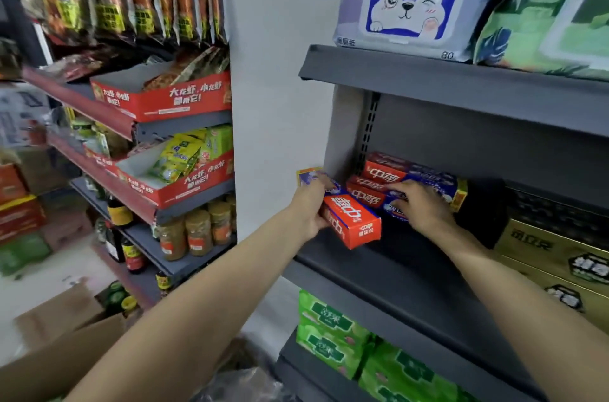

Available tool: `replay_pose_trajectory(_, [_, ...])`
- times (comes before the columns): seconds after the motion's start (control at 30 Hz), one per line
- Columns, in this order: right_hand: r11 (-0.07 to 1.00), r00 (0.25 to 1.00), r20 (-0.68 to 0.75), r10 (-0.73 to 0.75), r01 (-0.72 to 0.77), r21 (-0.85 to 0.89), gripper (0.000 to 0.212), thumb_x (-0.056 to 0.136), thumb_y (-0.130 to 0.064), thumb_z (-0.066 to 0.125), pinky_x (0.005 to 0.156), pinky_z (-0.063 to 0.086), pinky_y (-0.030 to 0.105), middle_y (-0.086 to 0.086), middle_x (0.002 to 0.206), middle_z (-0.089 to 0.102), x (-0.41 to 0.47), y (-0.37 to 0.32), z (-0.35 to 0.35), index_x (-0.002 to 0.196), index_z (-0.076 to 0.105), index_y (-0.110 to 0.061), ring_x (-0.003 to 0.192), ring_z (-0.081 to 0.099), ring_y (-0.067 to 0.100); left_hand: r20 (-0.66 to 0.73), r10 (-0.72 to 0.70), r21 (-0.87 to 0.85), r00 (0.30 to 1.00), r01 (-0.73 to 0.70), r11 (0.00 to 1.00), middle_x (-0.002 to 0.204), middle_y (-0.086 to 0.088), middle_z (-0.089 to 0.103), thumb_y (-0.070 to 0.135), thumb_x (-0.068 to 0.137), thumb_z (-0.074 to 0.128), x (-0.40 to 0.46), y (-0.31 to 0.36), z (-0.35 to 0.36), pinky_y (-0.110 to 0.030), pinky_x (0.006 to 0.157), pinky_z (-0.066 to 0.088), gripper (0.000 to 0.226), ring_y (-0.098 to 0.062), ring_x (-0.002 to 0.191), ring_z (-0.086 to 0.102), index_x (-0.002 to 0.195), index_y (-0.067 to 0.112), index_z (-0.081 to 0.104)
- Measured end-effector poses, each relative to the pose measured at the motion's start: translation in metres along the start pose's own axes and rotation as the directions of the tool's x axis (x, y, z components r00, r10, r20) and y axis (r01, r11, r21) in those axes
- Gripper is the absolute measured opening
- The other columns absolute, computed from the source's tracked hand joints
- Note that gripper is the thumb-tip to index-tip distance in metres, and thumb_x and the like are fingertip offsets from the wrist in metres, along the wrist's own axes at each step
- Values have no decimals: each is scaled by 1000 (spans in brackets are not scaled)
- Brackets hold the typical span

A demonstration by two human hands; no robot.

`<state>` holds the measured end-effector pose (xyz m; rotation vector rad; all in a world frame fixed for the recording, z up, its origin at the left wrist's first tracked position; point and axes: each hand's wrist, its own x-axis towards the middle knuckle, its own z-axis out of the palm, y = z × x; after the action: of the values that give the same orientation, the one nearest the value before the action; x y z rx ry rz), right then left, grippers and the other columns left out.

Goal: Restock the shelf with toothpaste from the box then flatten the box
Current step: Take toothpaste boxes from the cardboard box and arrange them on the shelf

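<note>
My left hand (309,209) grips a red and blue toothpaste carton (351,220) at the left end of the dark grey shelf (395,273); the carton points outward, partly over the shelf's edge. My right hand (420,204) rests flat, fingers spread, on the stack of toothpaste cartons (389,177) lying lengthwise against the shelf's back. It does not grip any of them. The brown cardboard box (66,332) stands with its flaps up on the floor at the lower left.
Gold boxes (557,263) fill the same shelf to the right. Wet-wipe packs (415,3) sit on the shelf above, green packs (333,332) on the one below. A white pillar (270,105) separates this unit from shelves of snacks and jars (194,230) on the left.
</note>
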<state>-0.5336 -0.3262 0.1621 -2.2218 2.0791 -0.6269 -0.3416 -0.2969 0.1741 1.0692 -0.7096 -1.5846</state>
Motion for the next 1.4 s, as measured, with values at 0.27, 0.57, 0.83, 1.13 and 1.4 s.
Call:
replay_pose_trajectory(0.27, [997, 1000, -10, 4, -5, -74, 43, 95, -17, 53, 102, 38, 37, 5, 144, 41, -6, 7, 12, 138, 48, -22, 135, 37, 23, 55, -46, 91, 997, 41, 995, 80, -11, 59, 2, 91, 49, 8, 4, 0, -36, 61, 50, 20, -22, 68, 58, 110, 6, 45])
replay_pose_trajectory(0.57, [955, 997, -47, -61, 44, -294, 39, 93, -21, 52, 91, 46, 34, 2, 127, 49, -2, 10, 11, 132, 52, -25, 121, 46, 22, 227, 203, 576, 952, -300, 761, 118, -9, 59, 14, 91, 61, 15, 21, 24, -21, 55, 50, 48, -18, 80, 62, 134, 12, 39])
replay_pose_trajectory(0.83, [751, 931, 260, 255, -361, 554, 26, 99, -14, 42, 78, 47, 35, 13, 117, 61, 11, 6, -36, 124, 42, -6, 109, 60, 28, 553, 220, 833, 804, -541, -116, 144, -8, 46, 25, 90, 59, 63, 22, 56, -45, 106, 37, 60, -29, 130, 44, 145, 29, 34])
replay_pose_trajectory(1.13, [981, 984, -24, 174, -171, 96, 49, 87, -22, 66, 88, 46, 32, 12, 124, 59, -1, 22, -55, 130, 46, -12, 112, 57, 27, 710, 148, 688, 688, -634, -354, 128, -6, 56, 16, 87, 64, 69, 17, 90, -43, 98, 39, 47, -28, 119, 51, 128, 20, 42])
replay_pose_trajectory(1.4, [951, 979, -107, 176, -197, -238, 38, 90, -31, 59, 92, 45, 40, 12, 127, 49, -8, 34, -47, 123, 56, -12, 118, 49, 30, 756, 152, 627, 637, -637, -448, 136, -5, 49, 14, 87, 63, 70, 2, 107, -44, 102, 36, 47, -28, 126, 44, 131, 18, 46])
